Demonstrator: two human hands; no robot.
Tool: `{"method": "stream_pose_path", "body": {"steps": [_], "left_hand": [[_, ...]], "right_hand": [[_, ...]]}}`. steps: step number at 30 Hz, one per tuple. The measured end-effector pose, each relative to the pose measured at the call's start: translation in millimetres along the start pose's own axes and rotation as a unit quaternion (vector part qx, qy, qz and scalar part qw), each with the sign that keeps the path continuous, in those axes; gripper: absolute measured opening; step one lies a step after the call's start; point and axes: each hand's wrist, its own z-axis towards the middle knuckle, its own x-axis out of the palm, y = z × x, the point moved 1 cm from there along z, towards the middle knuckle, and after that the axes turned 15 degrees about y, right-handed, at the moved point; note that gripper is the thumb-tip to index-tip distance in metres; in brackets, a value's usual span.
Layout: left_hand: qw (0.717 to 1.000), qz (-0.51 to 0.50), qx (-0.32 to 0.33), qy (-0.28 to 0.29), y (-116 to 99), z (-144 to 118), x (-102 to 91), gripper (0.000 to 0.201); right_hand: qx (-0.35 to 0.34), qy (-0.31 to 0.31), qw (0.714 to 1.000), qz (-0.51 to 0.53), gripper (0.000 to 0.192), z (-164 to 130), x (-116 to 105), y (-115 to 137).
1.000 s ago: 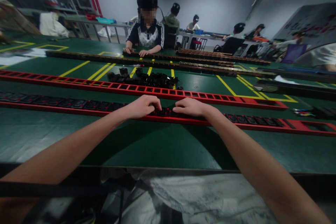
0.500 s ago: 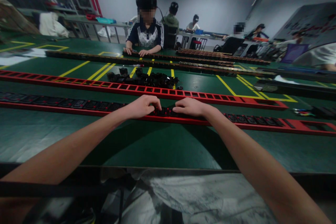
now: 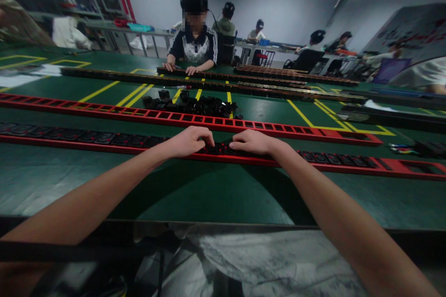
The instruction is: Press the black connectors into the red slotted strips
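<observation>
Staying put: both hands (image 3: 223,142) pressed on red strip (image 3: 104,141).

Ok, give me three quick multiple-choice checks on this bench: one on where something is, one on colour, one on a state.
1. Where do both hands rest?
A. on the near red strip
B. on the far red strip
C. on the pile of black parts

2. What colour are the lines marked on the green table?
A. white
B. yellow
C. blue

3. What state are the slots of the far red strip in?
A. filled with black parts
B. covered by a cloth
C. empty

Answers:
1 A: the left hand and right hand lie side by side on the near red strip.
2 B: the lines on the table are yellow.
3 C: the far red strip shows open slots, and the pile of black parts lies behind it.
</observation>
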Motion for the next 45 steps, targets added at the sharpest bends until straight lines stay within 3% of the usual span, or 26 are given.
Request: {"method": "stream_pose_path", "body": {"steps": [22,45], "left_hand": [[1.0,0.003,0.007,0.003,-1.8,0.1,-0.1,0.034],[1.0,0.009,0.003,-0.003,0.0,0.5,0.0,0.033]], "right_hand": [[0.013,-0.003,0.999,0.041,0.054,-1.8,-0.5,2.9],[0.016,0.002,1.0,0.003,0.049,-1.6,-1.4,4.1]]}}
